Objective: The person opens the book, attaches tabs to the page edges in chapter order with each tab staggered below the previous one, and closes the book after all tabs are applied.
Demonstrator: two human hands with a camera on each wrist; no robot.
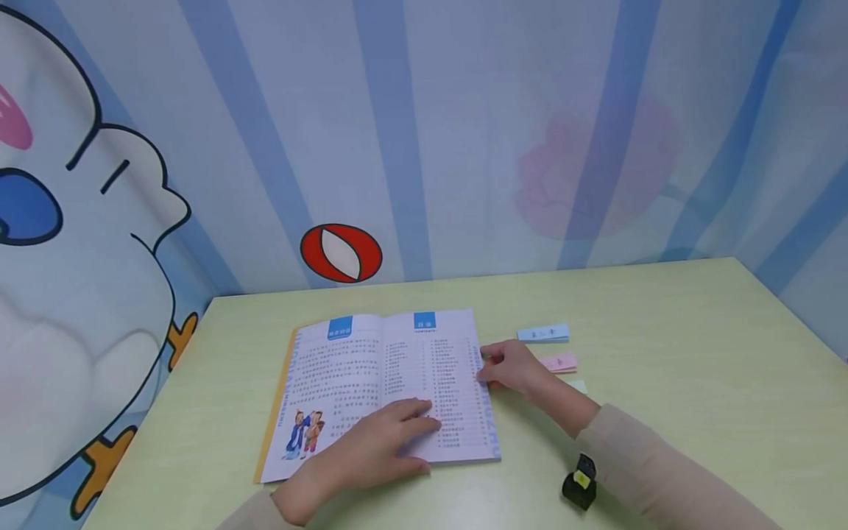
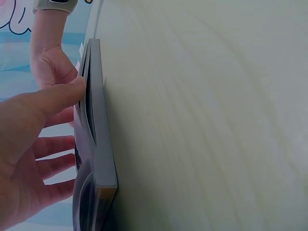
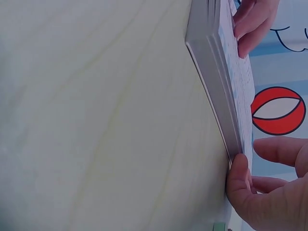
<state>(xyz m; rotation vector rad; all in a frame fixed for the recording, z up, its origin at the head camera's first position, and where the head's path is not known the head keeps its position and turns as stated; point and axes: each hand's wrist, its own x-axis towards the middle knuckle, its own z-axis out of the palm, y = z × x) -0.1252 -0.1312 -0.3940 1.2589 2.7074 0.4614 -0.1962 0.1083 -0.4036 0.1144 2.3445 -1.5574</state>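
An open book (image 1: 404, 353) lies on the table, its left page bearing a picture of two figures and its right page a contents list. My left hand (image 1: 380, 442) rests across the lower part of the pages, its fingers apart and nearly straight. In the left wrist view the left thumb (image 2: 72, 91) lies at the page edges. My right hand (image 1: 513, 366) is at the book's right edge. The right wrist view has its thumb (image 3: 239, 168) bent against the page edges, the index finger held off the page; how many pages it pinches cannot be seen.
Right of the book lie a blue paper strip (image 1: 543, 333) with handwriting, a pink strip (image 1: 562, 363) and a pale green strip (image 1: 578, 386), the last two partly behind the right hand. A small black object with a yellow patch (image 1: 580, 482) stands near the right sleeve. A printed curtain (image 1: 464, 147) hangs behind the table (image 1: 695, 353).
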